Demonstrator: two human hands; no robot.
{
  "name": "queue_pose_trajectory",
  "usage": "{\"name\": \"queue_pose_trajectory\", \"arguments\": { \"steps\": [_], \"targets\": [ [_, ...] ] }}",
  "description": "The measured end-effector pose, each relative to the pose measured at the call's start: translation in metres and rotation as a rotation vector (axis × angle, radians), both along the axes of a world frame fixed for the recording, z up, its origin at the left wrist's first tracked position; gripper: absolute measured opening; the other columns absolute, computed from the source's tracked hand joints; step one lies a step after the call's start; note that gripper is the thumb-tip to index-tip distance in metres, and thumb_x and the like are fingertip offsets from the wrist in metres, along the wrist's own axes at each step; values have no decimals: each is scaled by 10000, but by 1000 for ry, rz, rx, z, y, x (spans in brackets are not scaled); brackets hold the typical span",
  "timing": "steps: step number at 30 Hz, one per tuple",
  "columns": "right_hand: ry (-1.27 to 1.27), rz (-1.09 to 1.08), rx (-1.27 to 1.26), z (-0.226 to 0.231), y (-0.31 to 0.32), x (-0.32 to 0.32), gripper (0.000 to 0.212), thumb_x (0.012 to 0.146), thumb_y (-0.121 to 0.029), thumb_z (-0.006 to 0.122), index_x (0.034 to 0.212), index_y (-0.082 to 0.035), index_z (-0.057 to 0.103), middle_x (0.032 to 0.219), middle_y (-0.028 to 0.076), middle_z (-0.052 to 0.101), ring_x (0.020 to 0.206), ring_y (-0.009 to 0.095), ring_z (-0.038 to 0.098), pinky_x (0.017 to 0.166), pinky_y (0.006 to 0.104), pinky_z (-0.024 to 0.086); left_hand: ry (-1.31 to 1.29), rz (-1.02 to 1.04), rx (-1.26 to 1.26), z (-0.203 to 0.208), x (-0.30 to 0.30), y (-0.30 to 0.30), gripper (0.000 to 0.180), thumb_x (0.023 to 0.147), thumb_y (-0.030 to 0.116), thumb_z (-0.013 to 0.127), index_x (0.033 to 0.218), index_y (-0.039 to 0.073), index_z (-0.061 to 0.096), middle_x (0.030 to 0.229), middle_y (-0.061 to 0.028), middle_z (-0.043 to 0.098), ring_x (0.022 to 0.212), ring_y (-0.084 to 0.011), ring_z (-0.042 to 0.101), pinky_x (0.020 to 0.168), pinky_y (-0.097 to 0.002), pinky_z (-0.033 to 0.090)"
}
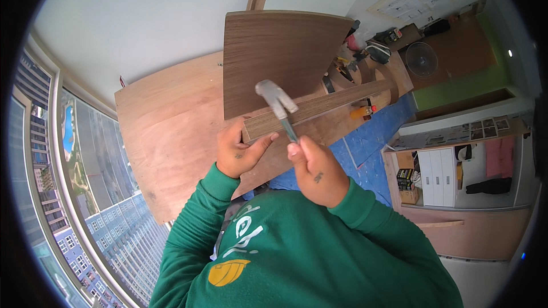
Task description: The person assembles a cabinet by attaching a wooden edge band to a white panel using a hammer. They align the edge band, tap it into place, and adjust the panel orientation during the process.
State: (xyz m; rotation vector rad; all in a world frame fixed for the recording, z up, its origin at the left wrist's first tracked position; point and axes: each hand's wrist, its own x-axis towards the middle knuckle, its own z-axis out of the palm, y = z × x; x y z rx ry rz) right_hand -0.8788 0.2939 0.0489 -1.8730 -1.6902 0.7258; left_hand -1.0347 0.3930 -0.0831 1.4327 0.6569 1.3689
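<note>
My right hand (321,174) is closed around the handle of a hammer (278,100). The hammer's metal head is raised over a long wood-grain plank (325,103), and whether it touches the plank cannot be told. My left hand (235,151) grips the plank's near left end, thumb along its front side and fingers partly hidden behind the end. Beyond the plank stands a large brown wood-grain panel (274,57), upright on the plywood table (171,108).
At the table's right lie curved wood strips (394,82), an orange bottle (362,112) and several tools (342,68). Blue sheeting (365,154) covers the floor. Windows (85,165) line the left, and a shelf unit with white drawers (436,177) stands at right.
</note>
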Motion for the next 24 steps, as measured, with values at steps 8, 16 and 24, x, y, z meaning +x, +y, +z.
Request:
{"name": "queue_pose_trajectory", "arguments": {
  "steps": [8,16,24],
  "targets": [
    [-15,-219,-50,2,-2,73,354,1138,-277,539,936,13,553,753,208,619,668,366,590,648,454,487,94,-5,0,3,-5,-9,289,844,80,908,1042,-34,731,874,-109,790,763,-131,739,689,-287,575],
    [-178,-541,-63,-11,3,232,358,1138,-313,528,937,-20,574,722,112,580,602,235,569,573,393,476,123,3,-23,9,-6,0,288,859,90,907,1052,-42,737,882,-102,790,811,-140,739,733,-292,582],
    [173,-654,-113,43,9,210,285,1125,-340,551,1000,-85,573,663,-23,462,506,85,439,443,274,365,89,-52,95,4,-6,-17,255,859,56,891,1016,-29,710,999,-170,792,890,-213,768,775,-335,600]
  ]
}}
